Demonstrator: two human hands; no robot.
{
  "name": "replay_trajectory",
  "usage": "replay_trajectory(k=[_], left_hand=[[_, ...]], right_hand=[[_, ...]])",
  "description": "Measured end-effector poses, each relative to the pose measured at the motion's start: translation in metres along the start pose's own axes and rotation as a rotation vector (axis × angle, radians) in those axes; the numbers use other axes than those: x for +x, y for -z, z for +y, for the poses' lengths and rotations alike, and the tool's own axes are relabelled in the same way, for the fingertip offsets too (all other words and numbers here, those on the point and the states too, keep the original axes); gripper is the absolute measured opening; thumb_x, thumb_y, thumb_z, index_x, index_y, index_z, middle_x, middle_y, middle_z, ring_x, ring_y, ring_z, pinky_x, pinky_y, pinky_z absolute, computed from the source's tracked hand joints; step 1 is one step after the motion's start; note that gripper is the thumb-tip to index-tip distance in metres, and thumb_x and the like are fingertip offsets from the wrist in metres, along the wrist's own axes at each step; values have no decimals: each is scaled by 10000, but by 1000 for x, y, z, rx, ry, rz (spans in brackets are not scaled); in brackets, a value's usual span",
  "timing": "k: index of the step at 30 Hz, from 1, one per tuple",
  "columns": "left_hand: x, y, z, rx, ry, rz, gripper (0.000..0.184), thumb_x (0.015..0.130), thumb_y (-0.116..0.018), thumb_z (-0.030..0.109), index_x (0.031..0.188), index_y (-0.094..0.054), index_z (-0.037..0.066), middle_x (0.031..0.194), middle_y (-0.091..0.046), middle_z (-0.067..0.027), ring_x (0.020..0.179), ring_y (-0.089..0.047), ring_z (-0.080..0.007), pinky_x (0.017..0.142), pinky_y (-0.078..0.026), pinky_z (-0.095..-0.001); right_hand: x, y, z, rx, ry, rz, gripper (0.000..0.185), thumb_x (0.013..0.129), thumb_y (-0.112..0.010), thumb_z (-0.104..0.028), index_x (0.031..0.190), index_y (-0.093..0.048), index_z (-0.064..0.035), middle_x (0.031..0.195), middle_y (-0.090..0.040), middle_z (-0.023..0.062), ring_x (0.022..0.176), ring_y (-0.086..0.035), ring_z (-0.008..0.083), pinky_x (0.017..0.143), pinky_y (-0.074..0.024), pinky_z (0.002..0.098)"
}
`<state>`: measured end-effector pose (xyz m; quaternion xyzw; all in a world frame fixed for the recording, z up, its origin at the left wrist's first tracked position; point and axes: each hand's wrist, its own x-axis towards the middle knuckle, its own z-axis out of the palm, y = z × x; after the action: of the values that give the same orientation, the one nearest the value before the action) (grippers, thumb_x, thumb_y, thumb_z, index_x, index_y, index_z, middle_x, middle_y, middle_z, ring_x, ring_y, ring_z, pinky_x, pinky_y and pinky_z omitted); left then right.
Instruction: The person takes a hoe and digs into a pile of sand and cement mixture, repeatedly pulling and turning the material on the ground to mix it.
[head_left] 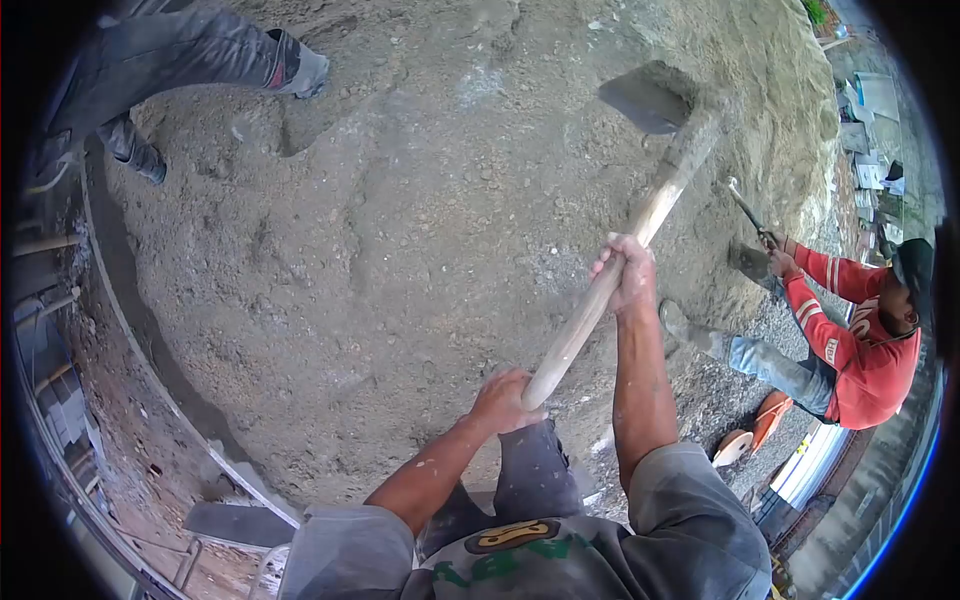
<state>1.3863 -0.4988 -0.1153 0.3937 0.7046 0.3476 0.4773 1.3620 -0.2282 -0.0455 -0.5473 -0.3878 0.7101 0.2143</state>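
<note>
A hoe with a long pale wooden handle [578, 335] runs from my waist up to the right. Its broad metal blade [648, 98] lies at the grey, gritty mix [400, 250] near the top; I cannot tell how deep it sits. My left hand [503, 400] is closed around the butt end of the handle, close to my body. Farther up, my right hand [630, 272] wraps the shaft near its middle. Both arms reach forward, the right one more stretched.
At the right, a person in a red top [850, 345] holds a dark-handled tool [748, 208]. Another person's dusty trouser leg [200, 55] is at upper left. A pale edge strip [150, 365] bounds the mix on the left. An orange object [770, 418] lies at lower right.
</note>
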Motion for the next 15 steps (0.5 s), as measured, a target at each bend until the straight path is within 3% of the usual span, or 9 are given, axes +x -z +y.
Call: replay_trajectory(k=[3,5,7,10,12,14,15], left_hand=[[121,24,35,-209,-10,-101,521,645,-765,428,987,-635,57,972,-641,-142,921,-615,-287,818,-469,-375],[186,53,45,-148,103,-263,549,656,-731,472,1010,-635,64,890,-659,-158,855,-634,-316,785,-483,-399],[227,71,31,-98,71,-88,572,688,-692,528,1015,-639,61,844,-668,-157,813,-647,-311,753,-493,-399],[214,92,2,-149,303,-58,612,702,-653,586,1027,-640,67,858,-666,-162,836,-647,-309,755,-490,-398],[150,91,-13,-216,568,-108,646,720,-603,638,1032,-640,74,843,-667,-157,829,-649,-309,748,-489,-390],[73,84,-24,-113,701,-109,599,734,-664,565,1039,-634,50,745,-640,-96,696,-620,-194,671,-476,-327],[44,86,-32,-91,714,-103,599,739,-655,571,1043,-633,56,739,-637,-89,694,-615,-190,671,-474,-325]], right_hand=[[96,2,-76,8,125,-42,143,776,-583,-130,843,-532,-14,621,-520,52,454,-525,158,416,-493,320],[170,0,-101,-21,154,-76,141,808,-570,-151,845,-515,-27,651,-528,51,487,-535,152,448,-515,307],[242,-6,-89,-24,122,-82,146,801,-563,-145,854,-500,-24,645,-515,49,516,-537,160,474,-521,310],[284,-16,-15,-30,-40,-32,145,796,-543,-131,874,-487,-23,657,-498,54,531,-536,173,487,-523,331],[267,-18,98,-53,-313,-15,157,789,-523,-129,901,-479,-28,670,-477,64,525,-529,192,489,-520,353],[208,-22,210,-60,-546,-20,148,776,-532,-150,880,-489,-55,660,-468,65,505,-514,208,476,-504,386],[180,-27,227,-51,-585,-31,146,767,-534,-153,876,-493,-64,666,-469,67,514,-513,213,483,-498,396]])
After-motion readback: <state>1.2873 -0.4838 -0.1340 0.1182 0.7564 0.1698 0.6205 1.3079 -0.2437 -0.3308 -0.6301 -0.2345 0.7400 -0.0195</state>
